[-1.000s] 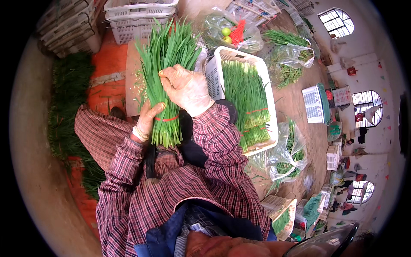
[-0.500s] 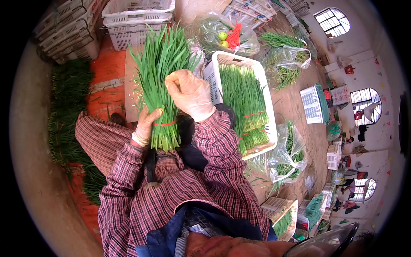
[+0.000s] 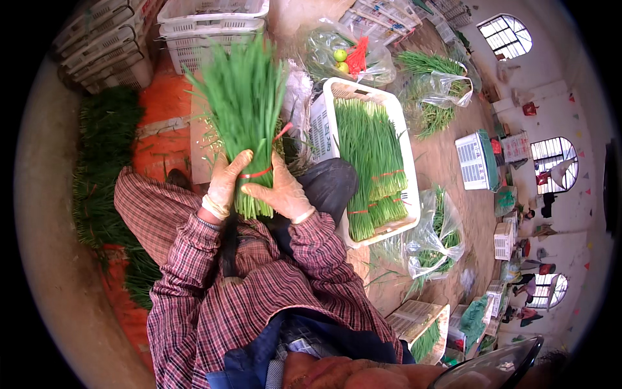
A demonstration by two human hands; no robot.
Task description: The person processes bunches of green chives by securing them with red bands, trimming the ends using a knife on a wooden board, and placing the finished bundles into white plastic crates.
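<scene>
A thick bunch of long green garlic chives (image 3: 241, 97) stands upright before me, its leaf tips blurred. A red band (image 3: 256, 173) runs round its lower part, above the pale cut ends. My gloved left hand (image 3: 224, 183) wraps the bunch from the left, thumb across the stems. My gloved right hand (image 3: 282, 193) clasps it from the right at the band's height, its thumb just below the band. A loose red end of a band sticks out at the upper right of the bunch.
At my right stands a white crate (image 3: 414, 194) with banded chive bundles in it. Beyond it lie clear plastic bags of greens (image 3: 440, 243). Stacked white crates (image 3: 212, 26) are at the back. More chives (image 3: 107, 168) lie along the left wall on an orange sheet (image 3: 159, 152).
My right hand has come down from among the leaves to the banded stems, opposite my left hand. The bunch now stands straighter, its tips blurred by motion.
</scene>
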